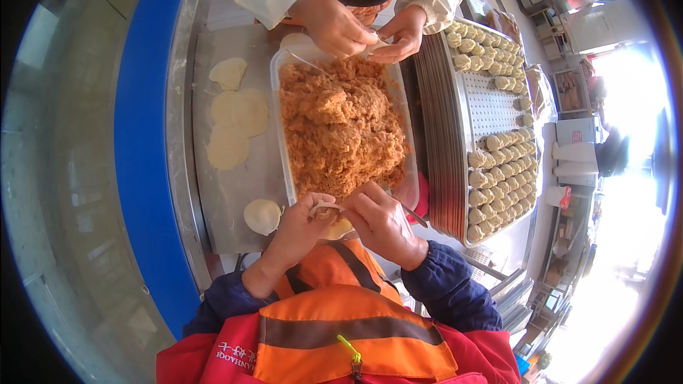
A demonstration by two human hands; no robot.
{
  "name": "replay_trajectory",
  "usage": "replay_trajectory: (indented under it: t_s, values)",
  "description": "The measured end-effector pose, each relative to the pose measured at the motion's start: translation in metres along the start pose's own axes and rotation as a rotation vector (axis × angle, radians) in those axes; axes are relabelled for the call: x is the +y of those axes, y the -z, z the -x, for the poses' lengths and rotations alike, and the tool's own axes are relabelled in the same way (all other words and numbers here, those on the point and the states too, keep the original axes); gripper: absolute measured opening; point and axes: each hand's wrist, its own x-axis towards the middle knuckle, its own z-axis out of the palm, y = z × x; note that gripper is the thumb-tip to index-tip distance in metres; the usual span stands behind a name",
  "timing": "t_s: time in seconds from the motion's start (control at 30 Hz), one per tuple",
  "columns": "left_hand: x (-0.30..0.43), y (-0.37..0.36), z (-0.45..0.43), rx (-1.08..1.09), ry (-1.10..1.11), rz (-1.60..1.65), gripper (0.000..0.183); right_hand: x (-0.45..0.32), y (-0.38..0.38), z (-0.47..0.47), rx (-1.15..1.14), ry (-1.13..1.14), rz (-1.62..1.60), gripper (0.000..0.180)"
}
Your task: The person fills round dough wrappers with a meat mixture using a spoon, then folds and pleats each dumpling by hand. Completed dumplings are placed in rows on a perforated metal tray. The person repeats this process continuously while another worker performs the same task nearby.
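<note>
Near the bottom edge of a clear plastic tub (276,77), my left hand (299,229) cups a round dough wrapper (326,206) with some filling in it. The fingertips of my right hand (380,218) pinch the wrapper's edge; a utensil's metal handle (419,217) sticks out beside that hand. Orange-brown minced filling (344,128) is heaped in the tub. Left of the tub, flat dough wrappers (240,112) lie on a steel work surface (213,213), with a small stack of wrappers (263,217) nearest to my left hand. Another wrapper (339,229) shows partly below my hands.
Across the tub, a co-worker's hands (368,37) hold a piece of dough. At the right, a perforated metal tray (491,101) with rows of pleated buns (501,181) tops a tall stack of trays (437,133). A blue strip (144,154) runs along the left.
</note>
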Motion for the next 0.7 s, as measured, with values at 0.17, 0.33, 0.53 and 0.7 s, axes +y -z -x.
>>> replay_trajectory:
  t_s: [0.17,0.33,0.53,0.7]
  values:
    - [0.005,-0.001,0.001,0.004,-0.166,-0.300,0.034,-0.008,0.000,-0.007,0.001,-0.060,-0.046,0.012]
    - [0.026,0.001,0.002,-0.025,0.087,0.276,0.036,-0.007,0.007,-0.006,0.057,0.072,0.040,0.014]
    - [0.010,-0.001,0.000,0.091,-0.304,-0.282,0.037,-0.018,0.008,-0.007,0.029,0.016,0.014,0.016]
    - [0.017,-0.003,0.000,0.103,-0.318,-0.442,0.039,-0.015,0.003,-0.001,0.036,0.038,0.022,0.016]
